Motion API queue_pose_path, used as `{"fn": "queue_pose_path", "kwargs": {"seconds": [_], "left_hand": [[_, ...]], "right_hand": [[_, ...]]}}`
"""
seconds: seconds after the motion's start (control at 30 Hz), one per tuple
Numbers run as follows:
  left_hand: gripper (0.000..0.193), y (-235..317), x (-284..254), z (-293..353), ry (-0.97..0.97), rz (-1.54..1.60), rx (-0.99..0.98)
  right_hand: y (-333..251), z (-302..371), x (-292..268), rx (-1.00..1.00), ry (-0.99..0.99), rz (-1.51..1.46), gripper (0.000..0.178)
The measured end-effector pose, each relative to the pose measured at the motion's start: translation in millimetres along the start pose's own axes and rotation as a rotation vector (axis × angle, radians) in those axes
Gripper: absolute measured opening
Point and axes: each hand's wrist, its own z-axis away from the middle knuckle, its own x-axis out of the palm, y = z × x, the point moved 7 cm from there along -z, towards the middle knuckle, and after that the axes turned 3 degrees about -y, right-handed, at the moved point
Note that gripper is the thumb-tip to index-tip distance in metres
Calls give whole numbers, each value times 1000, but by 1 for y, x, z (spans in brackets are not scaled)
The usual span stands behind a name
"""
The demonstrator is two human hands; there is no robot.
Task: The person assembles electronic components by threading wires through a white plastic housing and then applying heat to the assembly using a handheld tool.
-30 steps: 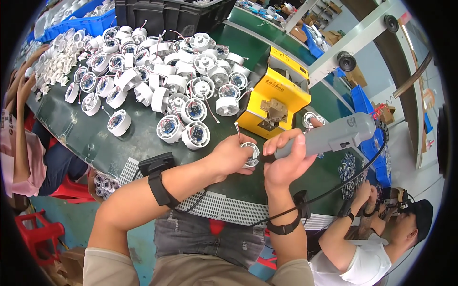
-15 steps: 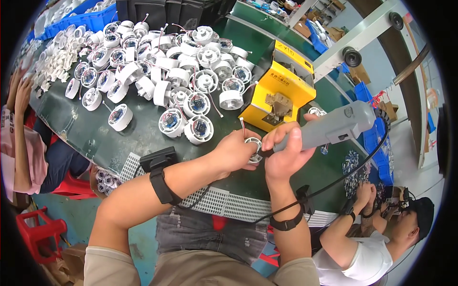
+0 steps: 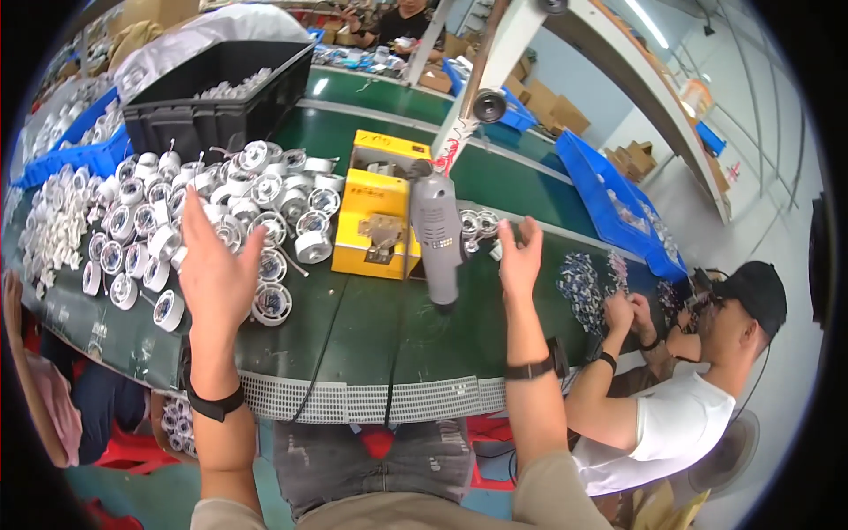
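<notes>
My left hand (image 3: 216, 265) is raised over the front of a pile of white round plastic housings (image 3: 265, 187), its fingers spread and nothing in them. Many of the housings carry small circuit boards and wires. Off to the right, my right hand (image 3: 519, 258) is empty, thumb and fingers apart. Just left of it lie a few white round parts (image 3: 478, 223). Between my hands a grey power screwdriver (image 3: 435, 231) hangs nose down from a red coiled cord (image 3: 450, 152). Behind it stands a yellow box (image 3: 364, 199) with a metal fixture on its front.
A black crate (image 3: 212, 115) and a blue bin (image 3: 84, 141) stand behind the pile. Small white pieces (image 3: 53, 230) are heaped at left. At right a co-worker (image 3: 671, 397) handles small parts beside a blue tray (image 3: 609, 199). Perforated strips (image 3: 371, 402) line the front edge.
My right hand has let go of the screwdriver, which now hangs free. My left hand has released the white round part and moved left. The view has shifted, showing more of the far side.
</notes>
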Motion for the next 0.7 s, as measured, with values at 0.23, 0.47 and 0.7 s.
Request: {"fn": "queue_pose_path", "kwargs": {"seconds": [0.23,0.47,0.7], "left_hand": [[12,32,36,24,-709,495,89],[58,126,50,87,-790,736,666],[55,125,48,91,-768,875,807]], "right_hand": [[44,6,-1,173,-320,255,65],[-78,171,14,333,-781,-687,54],[-75,202,25,852,-688,-1141,38]]}}
